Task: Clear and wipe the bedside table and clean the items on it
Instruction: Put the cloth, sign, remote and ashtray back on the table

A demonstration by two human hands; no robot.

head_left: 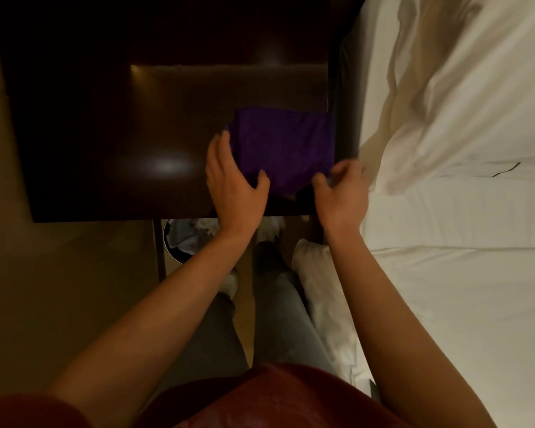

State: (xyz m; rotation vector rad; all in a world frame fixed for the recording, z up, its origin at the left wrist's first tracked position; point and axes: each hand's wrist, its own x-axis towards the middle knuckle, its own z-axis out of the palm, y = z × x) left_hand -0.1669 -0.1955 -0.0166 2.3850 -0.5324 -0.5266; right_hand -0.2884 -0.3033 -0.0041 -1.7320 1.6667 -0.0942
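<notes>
White bed (464, 211), tan floor (59, 288)

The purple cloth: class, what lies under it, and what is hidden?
The purple cloth lies flat on the dark bedside table, with the left hand on its left edge and the right hand pinching its near corner. Whatever it covers cannot be seen.
</notes>
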